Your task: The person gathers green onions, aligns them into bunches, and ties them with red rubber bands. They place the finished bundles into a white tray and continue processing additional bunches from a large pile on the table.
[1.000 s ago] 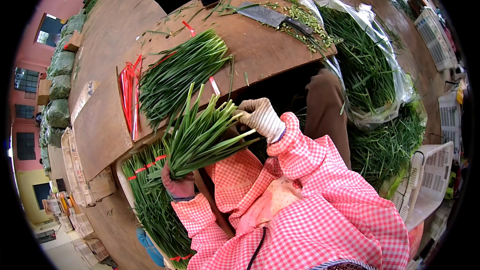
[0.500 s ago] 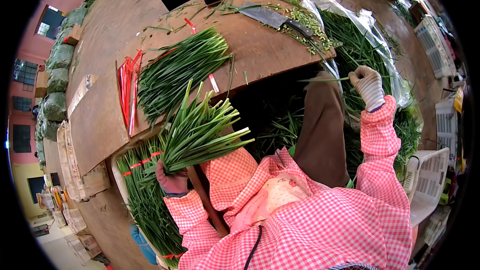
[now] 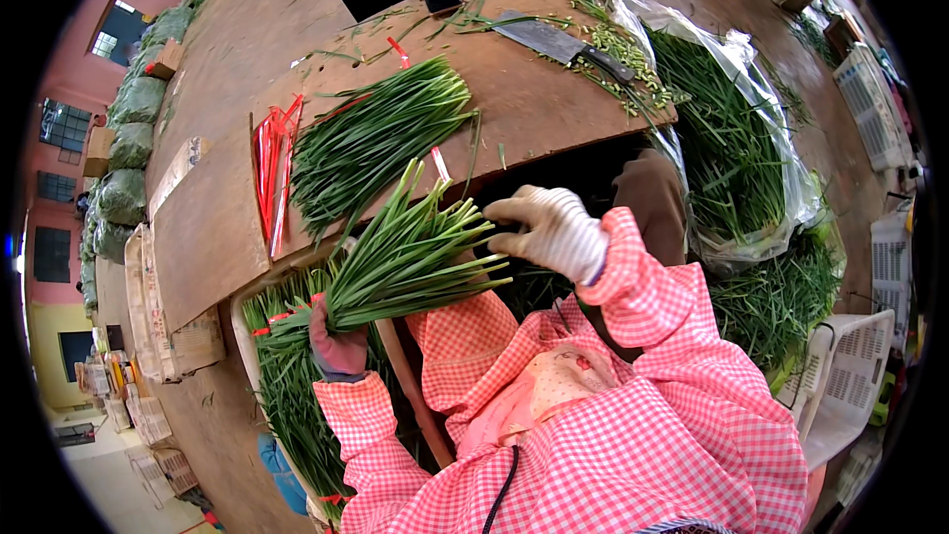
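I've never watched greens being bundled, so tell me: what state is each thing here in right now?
Left hand: gripping a fanned bunch of green leaves at its base.
Right hand: gloved, fingers spread at the leaf tips.
Loose pile: lying untied on the board.
Red ties: lying unused.
Cleaver: lying flat.
Plastic bag: open, full of greens.

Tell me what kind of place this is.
Probably a vegetable packing shed or market stall. A gloved left hand grips a bunch of chives, more chives lie on the worktable by red ties and a cleaver, and a plastic bag holds loose greens.
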The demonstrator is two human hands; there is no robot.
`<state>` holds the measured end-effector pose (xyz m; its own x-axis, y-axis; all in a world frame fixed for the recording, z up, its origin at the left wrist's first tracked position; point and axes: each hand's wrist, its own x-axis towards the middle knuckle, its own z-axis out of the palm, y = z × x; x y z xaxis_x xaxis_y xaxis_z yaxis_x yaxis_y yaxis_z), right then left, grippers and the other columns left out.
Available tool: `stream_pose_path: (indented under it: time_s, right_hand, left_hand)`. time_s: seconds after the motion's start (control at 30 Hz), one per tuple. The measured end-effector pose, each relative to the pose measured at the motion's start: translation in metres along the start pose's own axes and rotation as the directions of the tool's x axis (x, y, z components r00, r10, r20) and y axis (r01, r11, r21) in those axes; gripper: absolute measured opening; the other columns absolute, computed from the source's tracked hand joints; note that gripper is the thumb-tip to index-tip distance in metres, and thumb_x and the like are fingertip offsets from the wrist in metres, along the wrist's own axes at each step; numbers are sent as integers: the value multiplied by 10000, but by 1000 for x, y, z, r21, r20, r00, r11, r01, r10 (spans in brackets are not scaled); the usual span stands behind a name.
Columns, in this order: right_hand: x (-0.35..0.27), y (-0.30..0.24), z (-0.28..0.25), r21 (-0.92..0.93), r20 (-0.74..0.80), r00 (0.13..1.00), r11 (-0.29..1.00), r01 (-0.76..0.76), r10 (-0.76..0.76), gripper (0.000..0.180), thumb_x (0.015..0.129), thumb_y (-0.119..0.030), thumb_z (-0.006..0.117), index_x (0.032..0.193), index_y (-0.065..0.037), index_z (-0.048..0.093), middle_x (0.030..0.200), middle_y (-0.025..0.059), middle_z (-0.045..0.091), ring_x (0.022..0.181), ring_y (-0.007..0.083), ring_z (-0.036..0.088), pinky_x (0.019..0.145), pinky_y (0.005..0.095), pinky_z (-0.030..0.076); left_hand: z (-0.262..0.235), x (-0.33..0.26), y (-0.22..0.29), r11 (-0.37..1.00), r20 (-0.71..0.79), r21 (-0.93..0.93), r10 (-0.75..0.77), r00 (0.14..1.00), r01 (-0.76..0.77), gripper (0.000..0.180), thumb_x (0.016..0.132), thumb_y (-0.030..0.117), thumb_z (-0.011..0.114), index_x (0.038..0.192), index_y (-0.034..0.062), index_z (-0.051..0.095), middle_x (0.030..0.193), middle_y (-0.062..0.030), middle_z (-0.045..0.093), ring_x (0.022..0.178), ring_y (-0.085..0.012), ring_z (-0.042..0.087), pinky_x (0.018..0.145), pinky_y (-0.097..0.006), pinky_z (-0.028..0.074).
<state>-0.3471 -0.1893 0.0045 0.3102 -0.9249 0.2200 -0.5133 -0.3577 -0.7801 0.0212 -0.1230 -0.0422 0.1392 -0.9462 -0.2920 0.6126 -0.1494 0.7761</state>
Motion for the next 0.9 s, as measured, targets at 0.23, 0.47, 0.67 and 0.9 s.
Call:
stream_pose_path:
  time_s: [0.23, 0.47, 0.67, 0.9]
  right_hand:
    - [17, 5, 19, -206, 148, 980, 966, 159, -130, 210, 779, -277, 639, 792, -68, 656, 769, 152, 575, 680, 335, 585, 616, 420, 472]
    - [4, 10, 10, 194, -120, 987, 972, 132, -110, 80, 720, -125, 687, 701, -49, 667, 661, 107, 562, 622, 273, 575, 573, 355, 461]
    - [-42, 63, -73, -72, -434, 878, 964, -257, 201, 95, 732, -84, 692, 699, -3, 655, 674, 108, 606, 609, 215, 588, 580, 303, 455]
    - [-124, 71, -94, -474, -3, 941, 828, -299, 338, 226, 694, -264, 697, 652, -44, 663, 661, 119, 625, 634, 280, 620, 629, 376, 508]
  left_hand:
    - [15, -2, 5, 999, -44, -8, 34, 998, -34, 379, 908, 333, 511, 1180, 71, 542, 1140, -61, 610, 1037, -215, 581, 858, -409, 495]
    - [20, 3, 6, 998, -78, -51, 26, 997, -30, 347, 904, 304, 522, 1147, 60, 565, 1093, -84, 634, 989, -231, 605, 830, -409, 508]
    - [5, 3, 5, 990, -90, -143, 3, 996, -16, 316, 891, 285, 551, 1116, 66, 596, 1095, -97, 641, 1001, -245, 606, 844, -432, 502]
    - [11, 7, 11, 989, -64, -144, 14, 998, -24, 309, 888, 266, 553, 1126, 74, 596, 1133, -111, 629, 1028, -268, 597, 871, -452, 491]
